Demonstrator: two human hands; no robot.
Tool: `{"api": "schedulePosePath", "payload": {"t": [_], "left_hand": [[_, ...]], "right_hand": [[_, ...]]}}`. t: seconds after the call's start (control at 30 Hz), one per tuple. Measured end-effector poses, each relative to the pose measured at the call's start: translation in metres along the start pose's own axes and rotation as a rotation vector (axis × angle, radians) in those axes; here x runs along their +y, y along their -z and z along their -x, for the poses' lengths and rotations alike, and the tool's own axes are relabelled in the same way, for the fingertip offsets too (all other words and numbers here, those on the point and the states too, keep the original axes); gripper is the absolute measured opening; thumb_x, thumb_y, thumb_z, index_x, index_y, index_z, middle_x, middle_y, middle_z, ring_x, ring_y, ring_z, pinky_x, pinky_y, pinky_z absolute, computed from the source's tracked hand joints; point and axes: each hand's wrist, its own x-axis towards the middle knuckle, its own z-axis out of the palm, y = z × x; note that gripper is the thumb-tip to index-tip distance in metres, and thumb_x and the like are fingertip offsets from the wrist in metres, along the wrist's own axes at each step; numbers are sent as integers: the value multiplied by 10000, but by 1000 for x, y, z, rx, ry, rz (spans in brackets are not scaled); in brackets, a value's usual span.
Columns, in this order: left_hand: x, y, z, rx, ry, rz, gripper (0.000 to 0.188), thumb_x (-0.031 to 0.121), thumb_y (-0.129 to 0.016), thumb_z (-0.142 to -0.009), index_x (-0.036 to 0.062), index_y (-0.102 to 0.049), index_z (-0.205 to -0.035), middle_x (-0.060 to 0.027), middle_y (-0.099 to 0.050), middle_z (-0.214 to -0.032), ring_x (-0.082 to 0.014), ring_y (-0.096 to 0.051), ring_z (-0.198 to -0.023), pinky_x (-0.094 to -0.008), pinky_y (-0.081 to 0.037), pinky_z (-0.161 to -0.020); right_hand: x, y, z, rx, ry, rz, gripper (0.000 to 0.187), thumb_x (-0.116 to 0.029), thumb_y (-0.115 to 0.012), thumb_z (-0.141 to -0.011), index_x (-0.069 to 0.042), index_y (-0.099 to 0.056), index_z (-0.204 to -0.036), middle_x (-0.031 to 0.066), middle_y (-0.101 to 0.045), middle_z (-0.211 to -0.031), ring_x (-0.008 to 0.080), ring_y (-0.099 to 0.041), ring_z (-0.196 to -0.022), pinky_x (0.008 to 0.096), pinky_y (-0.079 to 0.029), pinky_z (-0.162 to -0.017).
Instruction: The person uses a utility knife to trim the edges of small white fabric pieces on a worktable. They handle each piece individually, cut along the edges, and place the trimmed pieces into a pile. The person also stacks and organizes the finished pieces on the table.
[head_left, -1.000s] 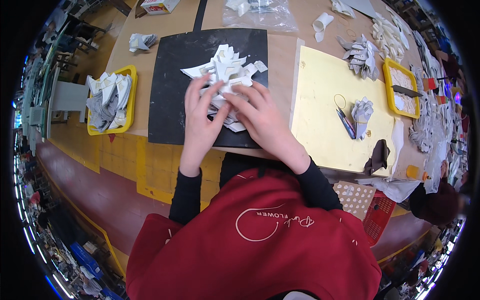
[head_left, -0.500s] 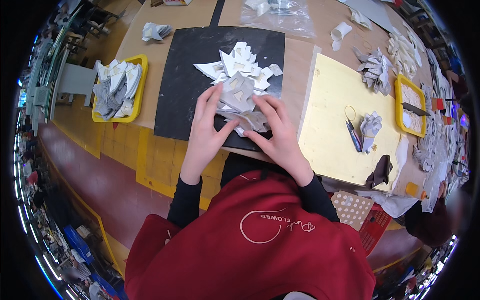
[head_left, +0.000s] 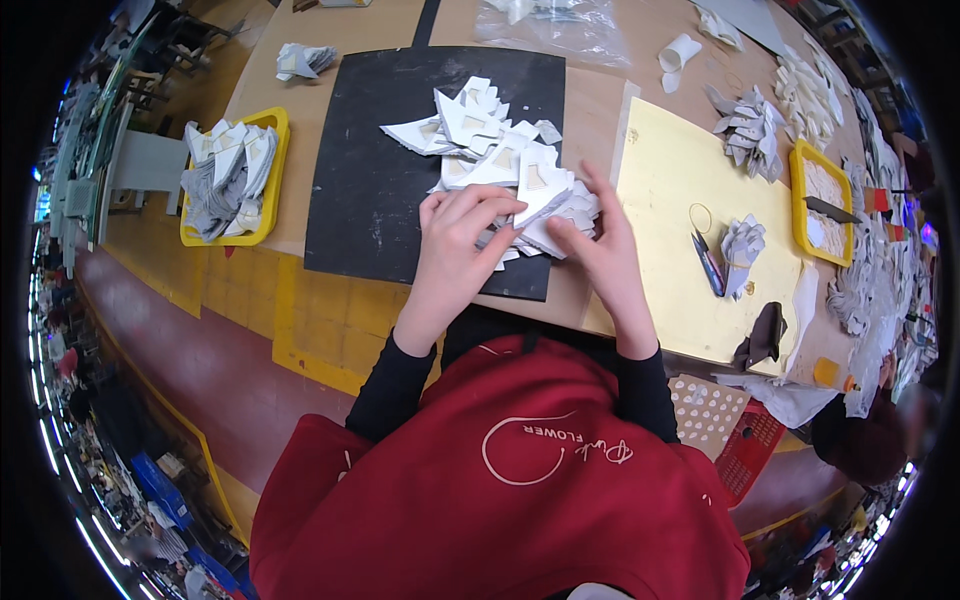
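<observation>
Head view, looking down on a wooden counter. The left hand and right hand rest side by side at the near edge of a black mat, both laid on a heap of white card pieces. The left hand's fingers are curled over the near pieces, pinching a white piece whose upper edge stands just beyond the fingertips; the right hand's fingers are narrowly spread, touching the same cluster from the right. The heap runs from under both hands away across the mat, its far pieces lying loose and overlapping.

Just right of the right hand lies a yellow board, bearing a small ring, pens and a folded grey-white bundle. Farther right stands a yellow tray; beyond it, more grey pieces. A dark cloth lies at the board's near right corner.

Well to the left of the left hand, a second yellow tray holds stacked grey and white pieces. Beyond the mat lie a clear plastic bag and a small paper roll. The person wears a red apron over black sleeves.
</observation>
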Motion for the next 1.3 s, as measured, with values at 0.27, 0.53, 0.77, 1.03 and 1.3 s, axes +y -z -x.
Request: {"api": "schedulePosePath", "payload": {"t": [0.27, 0.53, 0.77, 1.03, 1.3], "left_hand": [[-18, 13, -1, 124, 89, 125, 148, -1, -707, -815, 21, -734, -959, -84, -722, -965, -228, -671, -861, -342, -487, -881], [-8, 24, 1, 219, 76, -52, 255, -4, -632, -855, 28, -684, -1102, -119, -624, -1199, -307, -548, -1206, -423, -412, -1031], [34, -5, -19, -30, -46, 95, 519, 46, -673, -834, 32, -540, -1335, -153, -602, -1222, -359, -568, -1137, -457, -420, -1006], [57, -74, -11, -320, -178, 301, 354, -31, -622, -807, 35, -598, -1155, -124, -594, -1104, -339, -594, -1020, -420, -477, -893], [50, -92, -18, -340, 16, 346, 267, -16, -545, -873, 0, -569, -1138, -179, -600, -1066, -377, -572, -1046, -424, -457, -910]], "right_hand": [[1, 15, 3, -52, -121, -77, 632, 12, -749, -810, 12, -510, -1395, 139, -598, -1257, 163, -605, -1091, 274, -492, -940], [9, 15, 9, -141, -106, -55, 610, -36, -761, -811, -15, -526, -1374, 127, -638, -1219, 167, -610, -1099, 287, -476, -963], [8, 38, 20, -99, 162, 196, 576, -11, -765, -789, -38, -564, -1328, 118, -679, -1157, 192, -636, -1046, 286, -482, -899], [8, 104, 62, -38, 190, 428, 609, 73, -724, -778, -29, -512, -1339, 125, -632, -1204, 240, -607, -1130, 346, -474, -984], [18, 112, 65, 28, 143, 361, 439, 8, -703, -849, 9, -578, -1270, 132, -660, -1139, 194, -653, -1022, 302, -511, -892]]}}
